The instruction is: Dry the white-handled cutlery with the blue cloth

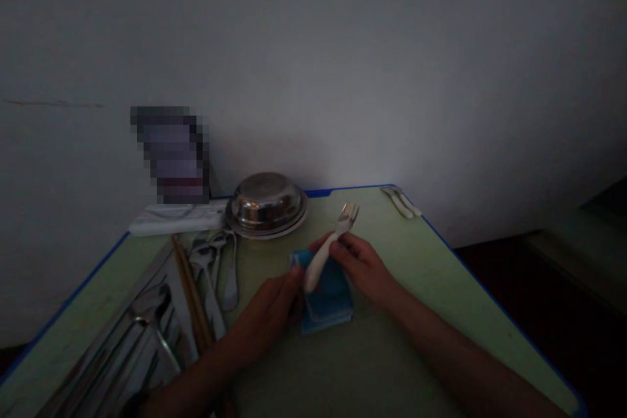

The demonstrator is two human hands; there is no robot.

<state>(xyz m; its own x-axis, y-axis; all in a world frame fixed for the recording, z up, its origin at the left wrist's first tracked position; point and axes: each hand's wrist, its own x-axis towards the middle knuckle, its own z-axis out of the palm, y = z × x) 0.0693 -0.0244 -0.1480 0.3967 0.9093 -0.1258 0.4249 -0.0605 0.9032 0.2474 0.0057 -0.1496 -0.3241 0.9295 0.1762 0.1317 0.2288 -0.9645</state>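
A fork with a pale handle and metal tines is held up over the table, tines pointing away and to the right. My right hand is closed on it, thumb pressed near the neck. Below the fork hangs a folded blue cloth with a light edge. My left hand grips the cloth's left side, its thumb close to the end of the fork's handle. Some fingers of both hands are hidden behind the cloth and fork.
To the left lie several spoons, wooden chopsticks and other metal cutlery. An upturned metal bowl stands at the back, beside a white case and a blurred-out upright object. Two pale-handled utensils rest at the far right corner.
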